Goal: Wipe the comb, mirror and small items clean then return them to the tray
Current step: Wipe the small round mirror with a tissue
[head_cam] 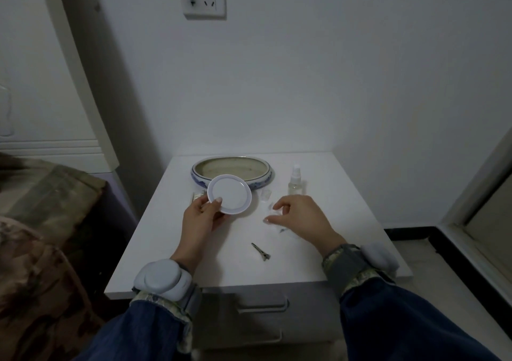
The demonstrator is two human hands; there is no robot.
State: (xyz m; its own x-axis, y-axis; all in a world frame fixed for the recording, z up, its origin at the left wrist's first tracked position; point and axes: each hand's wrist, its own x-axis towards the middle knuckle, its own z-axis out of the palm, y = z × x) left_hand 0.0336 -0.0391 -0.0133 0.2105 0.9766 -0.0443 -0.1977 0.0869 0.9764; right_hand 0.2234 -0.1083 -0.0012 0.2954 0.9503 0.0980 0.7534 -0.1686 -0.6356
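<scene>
My left hand [200, 216] grips the round white mirror [230, 194] by its lower left edge and holds it tilted above the table. Behind it stands the oval blue-and-white ceramic tray [264, 179], with nothing visible inside. A comb [197, 196] peeks out just left of the mirror, mostly hidden. My right hand [300, 216] hovers over a crumpled white wipe [273, 211] on the tabletop, fingers curled around its edge. A metal hair clip [261, 251] lies near the front, between my hands.
A small clear spray bottle [296, 180] stands right of the tray, with its clear cap [265, 195] beside it. The white bedside table [346, 194] has a drawer below. A bed with patterned bedding [41, 208] lies left; a wall is behind.
</scene>
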